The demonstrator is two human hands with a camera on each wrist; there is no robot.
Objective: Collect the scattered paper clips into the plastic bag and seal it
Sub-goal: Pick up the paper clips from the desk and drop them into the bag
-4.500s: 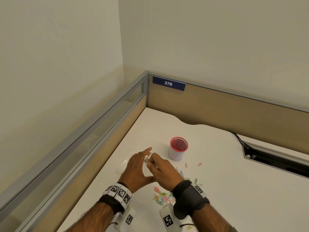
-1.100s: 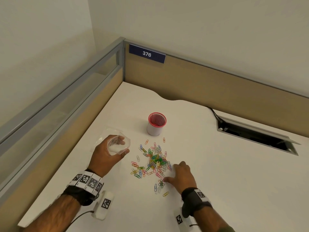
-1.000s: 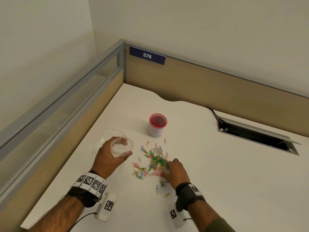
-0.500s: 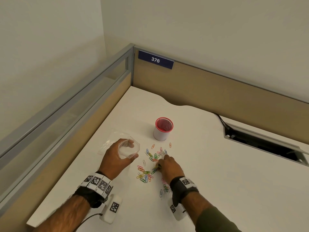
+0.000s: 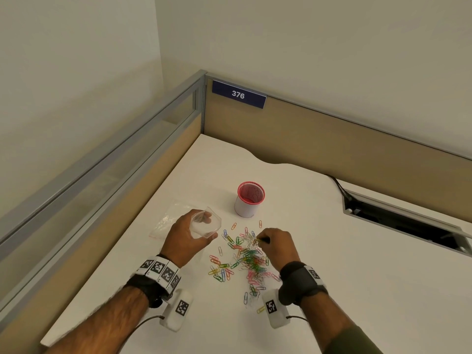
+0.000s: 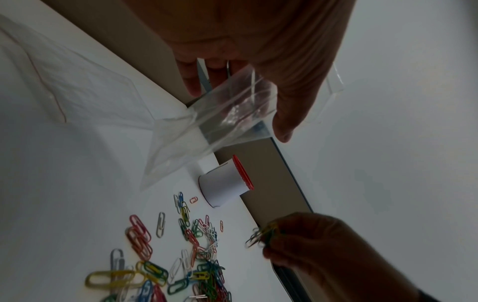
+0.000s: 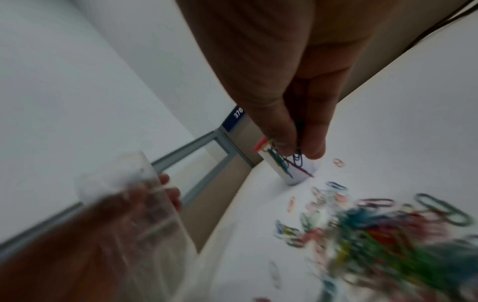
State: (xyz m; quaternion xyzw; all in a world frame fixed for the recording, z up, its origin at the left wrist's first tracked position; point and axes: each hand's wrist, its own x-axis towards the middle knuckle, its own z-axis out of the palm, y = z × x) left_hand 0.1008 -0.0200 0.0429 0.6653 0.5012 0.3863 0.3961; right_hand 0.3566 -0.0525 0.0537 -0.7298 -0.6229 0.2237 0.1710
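A clear plastic bag [image 5: 176, 221] lies on the white desk [image 5: 357, 264], its mouth [image 6: 232, 110] lifted and held wide by my left hand [image 5: 189, 238]. Several coloured paper clips [image 5: 245, 261] are scattered in a heap to the right of that hand. Above the heap my right hand [image 5: 275, 245] pinches a small bunch of clips [image 6: 261, 235] between thumb and fingers [image 7: 287, 141], off the desk. The bunch hangs a short way right of the bag's mouth [image 7: 134, 194].
A white cup with a red rim [image 5: 249, 199] stands just behind the clips. A cable slot [image 5: 398, 221] opens in the desk at the right. Low partition walls [image 5: 332, 141] with a number plate close the back and left sides.
My right hand has closed on a bunch of clips and lifted it off the heap, toward the bag. My left hand keeps the bag's mouth held wide.
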